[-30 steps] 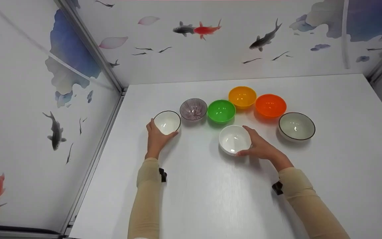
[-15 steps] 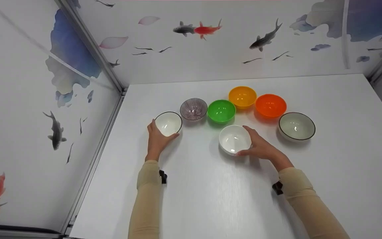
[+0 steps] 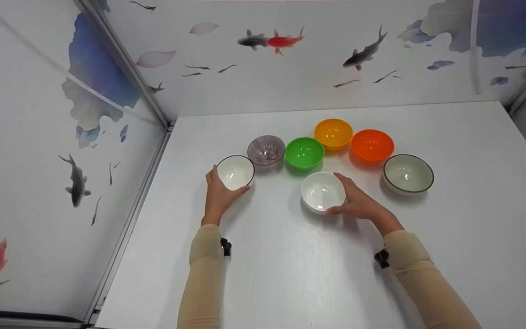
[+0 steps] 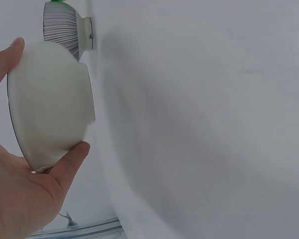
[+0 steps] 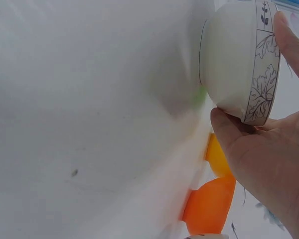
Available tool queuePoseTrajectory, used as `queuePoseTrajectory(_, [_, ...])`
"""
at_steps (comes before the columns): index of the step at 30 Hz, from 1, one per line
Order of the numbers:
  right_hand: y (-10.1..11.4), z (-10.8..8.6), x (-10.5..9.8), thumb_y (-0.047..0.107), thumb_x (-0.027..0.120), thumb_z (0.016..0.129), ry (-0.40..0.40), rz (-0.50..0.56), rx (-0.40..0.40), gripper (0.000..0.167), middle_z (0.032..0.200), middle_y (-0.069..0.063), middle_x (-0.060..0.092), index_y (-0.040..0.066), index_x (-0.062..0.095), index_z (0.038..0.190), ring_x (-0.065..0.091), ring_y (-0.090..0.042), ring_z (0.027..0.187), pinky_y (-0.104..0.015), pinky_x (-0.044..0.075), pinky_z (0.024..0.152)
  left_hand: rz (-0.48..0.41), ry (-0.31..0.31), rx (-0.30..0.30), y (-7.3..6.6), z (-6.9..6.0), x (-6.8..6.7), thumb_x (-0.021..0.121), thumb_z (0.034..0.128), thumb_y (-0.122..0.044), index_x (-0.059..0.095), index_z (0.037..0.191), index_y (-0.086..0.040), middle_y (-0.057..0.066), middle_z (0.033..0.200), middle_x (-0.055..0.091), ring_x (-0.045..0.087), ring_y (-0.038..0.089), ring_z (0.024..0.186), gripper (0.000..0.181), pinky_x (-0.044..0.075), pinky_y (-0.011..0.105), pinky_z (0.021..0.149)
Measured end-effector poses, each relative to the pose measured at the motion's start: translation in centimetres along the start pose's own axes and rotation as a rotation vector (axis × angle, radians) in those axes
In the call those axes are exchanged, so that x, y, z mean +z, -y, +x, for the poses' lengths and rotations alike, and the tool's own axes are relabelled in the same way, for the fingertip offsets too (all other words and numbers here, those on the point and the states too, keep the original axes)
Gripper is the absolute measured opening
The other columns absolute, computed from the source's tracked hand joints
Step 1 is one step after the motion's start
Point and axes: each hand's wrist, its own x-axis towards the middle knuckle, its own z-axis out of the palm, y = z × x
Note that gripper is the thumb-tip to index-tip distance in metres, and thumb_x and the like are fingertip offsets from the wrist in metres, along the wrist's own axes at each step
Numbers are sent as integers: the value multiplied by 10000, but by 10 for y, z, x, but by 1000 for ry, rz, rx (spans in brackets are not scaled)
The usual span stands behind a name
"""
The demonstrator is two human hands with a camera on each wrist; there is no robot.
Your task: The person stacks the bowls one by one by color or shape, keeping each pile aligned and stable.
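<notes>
My left hand (image 3: 219,197) grips a white bowl (image 3: 236,171) with a thin dark rim, fingers on its left side and thumb at its near side. In the left wrist view this bowl (image 4: 50,109) tilts slightly; whether its foot touches the table cannot be told. My right hand (image 3: 360,201) holds another white bowl (image 3: 322,194) by its right side. A band of leaf drawings circles the outside of that bowl (image 5: 234,59) below the rim in the right wrist view. Just beyond my left hand's bowl stands a purplish ribbed bowl (image 3: 266,151).
Behind the right-hand bowl stand a green bowl (image 3: 305,153), a yellow bowl (image 3: 334,135) and an orange bowl (image 3: 372,146). A grey-green bowl (image 3: 408,174) with a dark rim stands at the right. Painted walls border the white table (image 3: 286,274) at the back and left.
My left hand and its dark-rimmed bowl have shifted a little to the right and toward me, closer to the ribbed bowl. My right hand and its bowl have kept their place.
</notes>
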Motion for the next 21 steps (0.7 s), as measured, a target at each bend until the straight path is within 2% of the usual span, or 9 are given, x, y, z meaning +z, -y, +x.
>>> queuePoseTrajectory(6, [1, -1, 0, 332, 866, 760, 5, 0, 1, 1166, 1612, -236, 195, 30, 102, 1587, 243, -446, 1462, -672, 157, 1206, -19, -3, 19, -3, -3, 2, 896, 696, -409, 148, 1575, -13, 208, 1553, 260, 357, 393, 1450, 1220, 327, 476, 1213])
queuePoseTrajectory(14, [1, -1, -1, 312, 873, 752, 2, 7, 5, 1165, 1608, -240, 204, 27, 109, 1585, 245, -448, 1468, -660, 162, 1212, -22, 13, 10, -2, -7, 4, 897, 691, -419, 157, 1581, -44, 188, 1564, 261, 353, 383, 1456, 1217, 328, 484, 1211])
queuePoseTrajectory(21, [0, 0, 0, 327, 865, 759, 0, -2, 0, 1157, 1614, -231, 203, 16, 114, 1582, 256, -433, 1465, -648, 173, 1216, -4, 19, 22, -1, -8, 3, 888, 701, -426, 163, 1577, -35, 189, 1560, 269, 360, 387, 1452, 1202, 341, 492, 1203])
